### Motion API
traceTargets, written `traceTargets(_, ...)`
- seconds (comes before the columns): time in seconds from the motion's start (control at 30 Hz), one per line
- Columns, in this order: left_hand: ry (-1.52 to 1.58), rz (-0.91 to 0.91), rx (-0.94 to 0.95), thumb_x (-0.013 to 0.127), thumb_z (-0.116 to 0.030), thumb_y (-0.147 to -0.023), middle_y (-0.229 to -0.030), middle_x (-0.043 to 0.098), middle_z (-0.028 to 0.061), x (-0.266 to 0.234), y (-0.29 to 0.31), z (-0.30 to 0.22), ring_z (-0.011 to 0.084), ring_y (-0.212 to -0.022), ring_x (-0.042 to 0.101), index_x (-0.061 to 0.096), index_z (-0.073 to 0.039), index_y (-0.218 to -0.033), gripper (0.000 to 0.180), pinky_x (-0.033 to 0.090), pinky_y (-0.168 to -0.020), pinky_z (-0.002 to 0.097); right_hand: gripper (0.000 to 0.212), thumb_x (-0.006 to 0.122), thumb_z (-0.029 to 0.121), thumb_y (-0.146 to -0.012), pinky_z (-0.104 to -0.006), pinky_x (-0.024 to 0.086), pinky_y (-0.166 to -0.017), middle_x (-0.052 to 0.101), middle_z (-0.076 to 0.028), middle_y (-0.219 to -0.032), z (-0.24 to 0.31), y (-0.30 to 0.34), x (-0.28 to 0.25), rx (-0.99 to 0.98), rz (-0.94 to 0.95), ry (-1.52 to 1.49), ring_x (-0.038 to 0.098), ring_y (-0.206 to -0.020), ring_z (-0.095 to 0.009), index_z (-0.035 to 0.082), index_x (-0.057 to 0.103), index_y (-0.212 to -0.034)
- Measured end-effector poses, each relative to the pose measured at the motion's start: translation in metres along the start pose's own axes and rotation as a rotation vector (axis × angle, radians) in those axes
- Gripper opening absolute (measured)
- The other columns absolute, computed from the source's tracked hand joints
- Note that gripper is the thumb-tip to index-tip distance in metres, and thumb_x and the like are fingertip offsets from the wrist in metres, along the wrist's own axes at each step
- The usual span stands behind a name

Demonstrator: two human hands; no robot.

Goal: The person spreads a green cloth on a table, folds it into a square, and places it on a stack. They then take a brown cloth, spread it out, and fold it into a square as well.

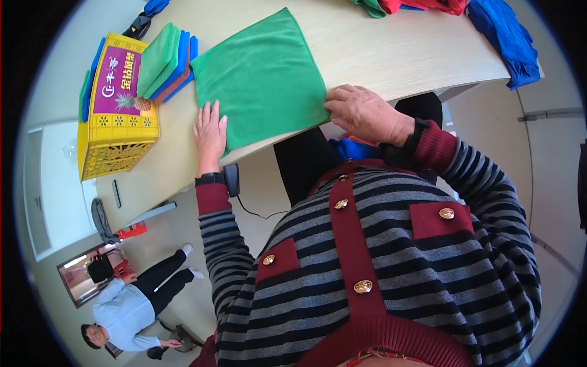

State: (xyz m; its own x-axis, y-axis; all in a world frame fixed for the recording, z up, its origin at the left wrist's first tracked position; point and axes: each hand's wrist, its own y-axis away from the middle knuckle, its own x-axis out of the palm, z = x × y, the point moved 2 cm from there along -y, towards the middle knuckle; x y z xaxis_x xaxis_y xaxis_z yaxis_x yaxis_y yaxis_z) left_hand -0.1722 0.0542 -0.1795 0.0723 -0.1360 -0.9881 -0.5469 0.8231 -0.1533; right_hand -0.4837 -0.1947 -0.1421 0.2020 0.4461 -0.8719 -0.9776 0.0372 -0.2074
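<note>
A green cloth (pixel 263 76) lies spread flat on the light wooden table (pixel 379 49). My left hand (pixel 210 131) rests flat with its fingers apart on the cloth's near left corner. My right hand (pixel 365 113) presses on the cloth's near right corner at the table edge, its fingers curled down on the fabric. Both wrists wear dark bands over red cuffs.
A stack of folded green, blue and red cloths (pixel 166 61) lies left of the spread cloth, beside a yellow box (pixel 116 107). Loose red, green and blue cloths (pixel 501 30) lie at the far right. Another person (pixel 131 306) sits on the floor at lower left.
</note>
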Motion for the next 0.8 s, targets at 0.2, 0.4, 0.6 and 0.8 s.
traceTargets(0.2,0.309,-0.120,0.282,0.067,-0.025,-0.092,-0.149,0.046,0.0190,-0.042,0.002,-0.134,0.0387,-0.139,0.041,0.048,-0.005,-0.143,0.058,0.031,-0.116,0.0485,0.032,0.060,0.022,-0.095,-0.0405,0.047,-0.100,0.063,-0.015,-0.125,-0.040,-0.097,-0.028,0.178,0.056,0.002,0.059,-0.116,-0.033,0.005,0.064,-0.122)
traceTargets(0.4,0.348,-0.176,0.360,0.078,-0.021,-0.078,-0.140,0.053,0.0198,-0.008,0.015,-0.213,0.0376,-0.133,0.046,0.054,-0.003,-0.135,0.065,0.036,-0.112,0.0494,0.053,0.050,0.042,-0.099,-0.0467,0.044,-0.105,0.053,-0.011,-0.144,-0.110,-0.224,0.033,-0.090,-0.046,0.411,0.048,-0.134,-0.029,0.015,0.048,-0.144)
traceTargets(0.6,0.382,-0.307,0.407,0.077,-0.012,-0.076,-0.132,0.059,0.0164,-0.001,0.017,-0.201,0.0344,-0.121,0.057,0.061,-0.003,-0.124,0.052,0.047,-0.103,0.0452,0.055,0.052,0.040,-0.097,-0.0448,0.039,-0.111,0.048,-0.007,-0.148,-0.163,-0.265,0.027,0.158,-0.040,0.447,0.042,-0.138,-0.030,0.017,0.046,-0.146)
traceTargets(0.8,0.421,-0.367,0.363,0.075,-0.006,-0.075,-0.120,0.065,0.0136,-0.004,0.031,-0.192,0.0327,-0.111,0.062,0.066,-0.003,-0.111,0.038,0.051,-0.095,0.0444,0.052,0.062,0.033,-0.093,-0.0423,0.042,-0.108,0.054,-0.008,-0.139,-0.167,-0.264,0.024,0.173,0.046,0.403,0.048,-0.131,-0.031,0.017,0.052,-0.142)
